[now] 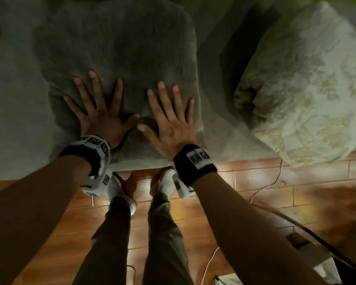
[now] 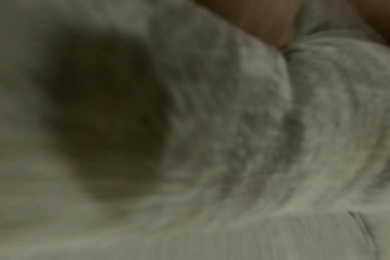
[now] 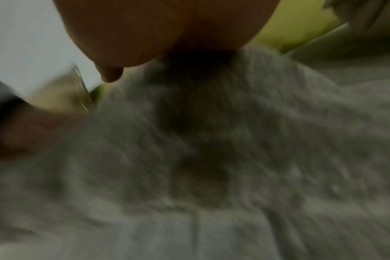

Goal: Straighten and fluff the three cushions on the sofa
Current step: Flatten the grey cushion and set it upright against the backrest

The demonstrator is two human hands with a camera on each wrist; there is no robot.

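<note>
Pressing flat with fingers spread, the left hand and right hand rest side by side on the grey cushion, grasping nothing. It lies on the sofa seat. A patterned cream cushion stands well apart to the right, overhanging the wooden floor.

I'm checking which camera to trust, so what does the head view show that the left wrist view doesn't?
Only the head view shows both hands, left hand and right hand, spread flat on the grey cushion, plus the patterned cushion and wooden floor. Only the left wrist view shows blurred close-up fabric with a dark shadow. Both show the grey cushion.
</note>
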